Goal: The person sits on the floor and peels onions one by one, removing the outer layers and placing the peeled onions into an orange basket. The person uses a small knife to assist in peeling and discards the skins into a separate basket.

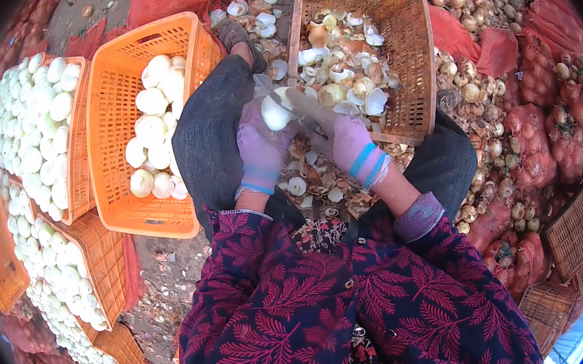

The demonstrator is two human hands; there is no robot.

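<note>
Here, onion [276, 114] and knife [310, 113] held close.
Left hand [261, 144] clamps the onion, likely steadying it; right hand [353, 144] grips the knife.

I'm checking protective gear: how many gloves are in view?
2: a purple glove on the left hand, which holds a white onion, and a matching glove on the right hand, which holds a knife. Others could be hidden.

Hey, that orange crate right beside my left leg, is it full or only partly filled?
Only partly filled. White onions sit on the side of the orange crate nearest your left leg; its opposite slotted wall is bare.
</note>
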